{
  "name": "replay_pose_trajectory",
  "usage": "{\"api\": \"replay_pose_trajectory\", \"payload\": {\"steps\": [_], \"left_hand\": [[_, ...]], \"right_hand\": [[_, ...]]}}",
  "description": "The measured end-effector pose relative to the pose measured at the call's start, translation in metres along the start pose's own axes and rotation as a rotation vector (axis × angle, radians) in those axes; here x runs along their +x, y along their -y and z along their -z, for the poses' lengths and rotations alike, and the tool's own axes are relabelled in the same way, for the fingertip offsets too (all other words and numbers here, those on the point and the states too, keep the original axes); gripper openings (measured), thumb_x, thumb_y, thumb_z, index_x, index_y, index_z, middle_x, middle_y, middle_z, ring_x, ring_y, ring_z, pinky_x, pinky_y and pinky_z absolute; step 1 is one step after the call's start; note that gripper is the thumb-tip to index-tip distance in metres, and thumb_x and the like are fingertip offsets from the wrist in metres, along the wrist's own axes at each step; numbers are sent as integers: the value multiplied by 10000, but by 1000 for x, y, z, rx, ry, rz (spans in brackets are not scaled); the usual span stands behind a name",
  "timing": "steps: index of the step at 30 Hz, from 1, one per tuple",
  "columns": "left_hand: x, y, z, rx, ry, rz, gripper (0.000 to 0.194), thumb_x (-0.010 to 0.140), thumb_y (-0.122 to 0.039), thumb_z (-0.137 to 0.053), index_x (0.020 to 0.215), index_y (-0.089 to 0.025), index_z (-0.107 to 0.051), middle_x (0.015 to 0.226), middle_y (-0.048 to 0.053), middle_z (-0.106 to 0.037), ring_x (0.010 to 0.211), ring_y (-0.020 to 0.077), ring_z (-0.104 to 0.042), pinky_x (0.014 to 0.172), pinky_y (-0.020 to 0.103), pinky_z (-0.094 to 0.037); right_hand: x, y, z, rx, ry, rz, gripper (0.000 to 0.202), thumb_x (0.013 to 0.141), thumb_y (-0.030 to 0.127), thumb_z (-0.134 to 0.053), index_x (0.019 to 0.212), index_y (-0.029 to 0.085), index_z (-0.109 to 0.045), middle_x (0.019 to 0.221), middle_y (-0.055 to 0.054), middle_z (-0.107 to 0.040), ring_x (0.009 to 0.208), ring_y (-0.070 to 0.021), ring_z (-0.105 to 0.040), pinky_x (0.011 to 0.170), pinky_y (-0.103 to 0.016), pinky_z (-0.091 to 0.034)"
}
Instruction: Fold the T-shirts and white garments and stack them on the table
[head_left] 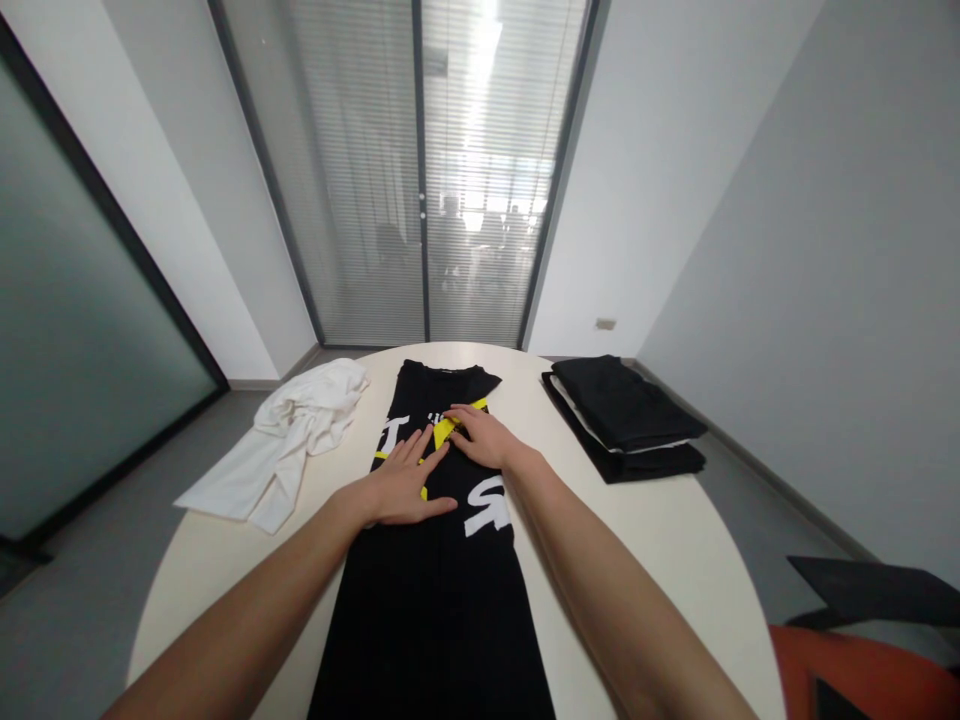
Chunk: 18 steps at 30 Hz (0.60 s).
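Note:
A black garment (442,600) with white lettering and yellow patches lies lengthwise down the middle of the table, its sides narrow and its near end running out of view at the bottom. My left hand (405,485) rests flat on its printed part, fingers spread. Just beyond and to the right, my right hand (480,437) lies on the cloth beside a yellow patch, fingers stretched out. The two hands are close together but apart, and neither holds anything.
On the round white table (637,560), a crumpled white garment (300,430) lies at the left, and a stack of folded dark clothes (622,410) with a light layer sits at the right. A red and black chair (862,670) stands at the lower right.

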<state>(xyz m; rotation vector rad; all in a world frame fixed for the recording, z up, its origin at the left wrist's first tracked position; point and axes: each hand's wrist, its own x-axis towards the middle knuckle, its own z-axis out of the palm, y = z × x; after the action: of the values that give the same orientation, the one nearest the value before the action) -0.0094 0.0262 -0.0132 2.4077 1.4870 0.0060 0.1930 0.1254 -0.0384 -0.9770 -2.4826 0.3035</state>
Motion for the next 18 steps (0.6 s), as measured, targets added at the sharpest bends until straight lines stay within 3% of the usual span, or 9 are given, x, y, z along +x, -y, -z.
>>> {"api": "replay_pose_trajectory", "payload": {"steps": [3,6,8,11,14,18], "left_hand": [[-1,0,-2,-18,2,-9,1028,811,-838,-417,1590,-197,-222,1667,162,-35,1524,390,1,1205,566,-131],[2,0,-7,-11,-81,16,948,860,-813,-347,1583,-206,-253,1671,151,-50,1527,385,-10,1205,566,-133],[6,0,-11,18,-161,16,861,904,-765,-318,1571,-221,-288,1676,129,-55,1531,371,-35,1206,559,-139],[11,3,-12,61,-250,-14,737,949,-686,-324,1527,-233,-379,1674,96,-143,1524,340,-154,1203,528,-191],[16,8,-7,74,-328,-22,616,984,-605,-330,1450,-233,-484,1622,89,-315,1454,301,-334,1175,482,-280],[22,14,-2,80,-394,-17,512,1006,-522,-341,1373,-237,-557,1498,86,-498,1340,274,-460,1135,463,-341]], "right_hand": [[0,0,1,39,-1,-7,440,916,230,-560,1349,154,-559,1443,-166,-534,1362,-231,-485,1136,-426,-374],[-1,-2,1,90,-101,-39,418,921,242,-552,1333,170,-573,1440,-148,-529,1341,-221,-496,1131,-412,-376],[0,-4,3,67,-220,-135,381,930,243,-524,1297,175,-603,1388,-134,-553,1296,-217,-518,1117,-389,-385],[5,-10,7,-35,-371,-402,394,952,236,-449,1311,177,-601,1236,-130,-613,1187,-230,-567,1067,-380,-416],[13,-23,10,-78,-313,-630,452,963,241,-413,1397,189,-527,1172,-124,-653,1115,-235,-603,994,-364,-454],[26,-46,13,-87,-222,-784,481,971,254,-379,1439,191,-472,1198,-113,-681,1080,-227,-639,907,-341,-487]]}}
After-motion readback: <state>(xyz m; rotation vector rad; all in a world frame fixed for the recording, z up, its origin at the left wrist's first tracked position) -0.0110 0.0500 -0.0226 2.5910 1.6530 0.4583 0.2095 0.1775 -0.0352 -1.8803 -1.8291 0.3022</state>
